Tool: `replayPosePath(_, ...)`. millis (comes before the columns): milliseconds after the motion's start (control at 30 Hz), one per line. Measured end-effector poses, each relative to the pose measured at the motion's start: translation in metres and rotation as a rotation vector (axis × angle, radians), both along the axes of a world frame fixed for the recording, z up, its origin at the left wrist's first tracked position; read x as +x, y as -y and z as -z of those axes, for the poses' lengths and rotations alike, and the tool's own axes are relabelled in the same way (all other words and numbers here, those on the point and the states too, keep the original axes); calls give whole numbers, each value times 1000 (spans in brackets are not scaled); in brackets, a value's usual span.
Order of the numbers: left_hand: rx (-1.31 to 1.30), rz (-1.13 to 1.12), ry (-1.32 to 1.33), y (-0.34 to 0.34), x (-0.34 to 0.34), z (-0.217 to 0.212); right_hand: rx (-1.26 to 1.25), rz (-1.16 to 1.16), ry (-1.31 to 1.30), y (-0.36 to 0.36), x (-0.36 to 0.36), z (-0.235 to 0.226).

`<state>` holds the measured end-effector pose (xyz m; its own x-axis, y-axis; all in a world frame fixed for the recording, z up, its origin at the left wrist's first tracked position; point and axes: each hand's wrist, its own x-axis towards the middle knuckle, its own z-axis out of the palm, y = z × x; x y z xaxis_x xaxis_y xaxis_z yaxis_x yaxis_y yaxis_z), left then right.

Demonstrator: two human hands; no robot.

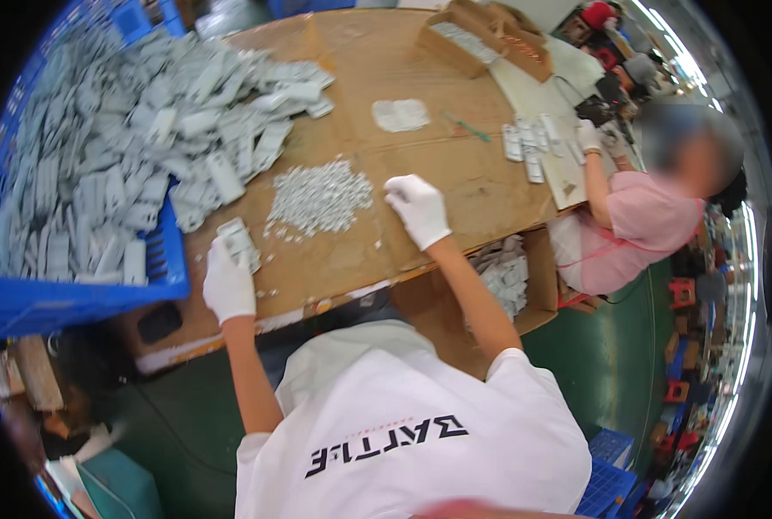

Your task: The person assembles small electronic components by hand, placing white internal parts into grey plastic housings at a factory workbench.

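My left hand [228, 281], in a white glove, grips a pale grey plastic casing [240, 245] near the front edge of the table. To the right of a heap of small whitish parts [319, 197] is my gloved right hand [419, 210], raised a little with its fingers curled together. Whatever may be between those fingertips is too small to make out. A few small parts lie scattered around the heap. Many similar grey casings [165, 121] fill a blue crate [83, 298] on the left and spill onto the cardboard-covered table [351, 60].
A flat whitish stack [400, 115] and a thin green tool [468, 126] lie farther back. Cardboard boxes of small parts [468, 39] stand at the far right. An open carton [537, 281] with pale pieces sits below the table edge. A co-worker in pink [645, 208] handles parts at right.
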<state>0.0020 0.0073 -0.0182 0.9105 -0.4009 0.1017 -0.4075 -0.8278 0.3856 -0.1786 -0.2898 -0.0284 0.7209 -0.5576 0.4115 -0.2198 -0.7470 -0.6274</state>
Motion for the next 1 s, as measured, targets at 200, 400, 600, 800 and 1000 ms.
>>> replayPosePath(200, 142, -20, -36, 6, -4, -31, -79, -61, 57, 5, -14, -1)
replayPosePath(400, 89, 642, 453, -9, 36, -32, -7, 78, -13, 3, -18, -5)
replayPosePath(600, -152, 409, 125, -17, 35, -24, 46, 237, -197, -4, -5, -5)
replayPosePath(800, -954, 289, -569, 19, -16, -16, -112, 176, -407, -6, 12, -11)
replayPosePath(1000, -774, 278, -318, 57, -56, -19, 74, -166, 87, -73, 25, -69)
